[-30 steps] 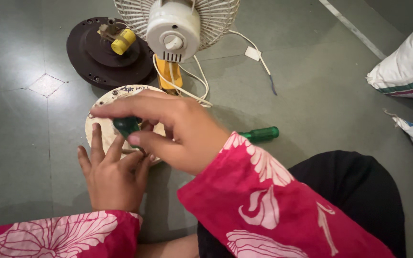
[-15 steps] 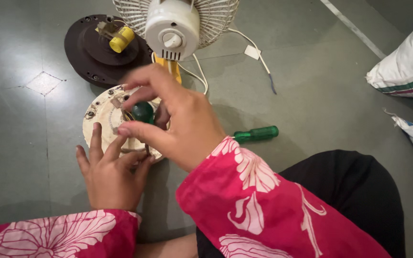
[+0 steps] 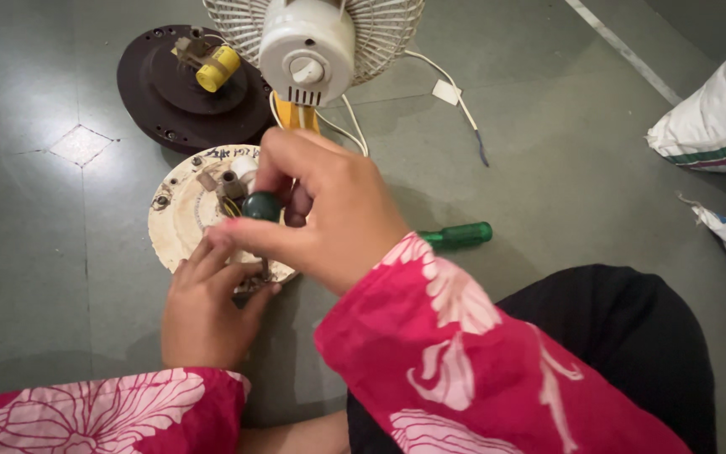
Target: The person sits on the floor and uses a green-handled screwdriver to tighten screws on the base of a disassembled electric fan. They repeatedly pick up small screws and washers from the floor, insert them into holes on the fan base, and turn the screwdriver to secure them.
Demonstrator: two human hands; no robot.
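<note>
Right hand (image 3: 329, 214) – screwdriver (image 3: 260, 207) – round plate (image 3: 180, 220)

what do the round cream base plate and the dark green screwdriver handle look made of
Round cream base plate: likely moulded plastic, matt, scuffed and stained with grime. Dark green screwdriver handle, gripped by the right hand: probably hard plastic, smooth and glossy, with a highlight on its rounded end.

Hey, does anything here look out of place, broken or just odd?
Yes. The fan lies on the floor with its base taken apart: the dark round cover sits off to the side, loose wires trail across the floor, and the cream base plate looks stained. The right hand holds a dark-handled screwdriver there; the left hand steadies it.
</note>
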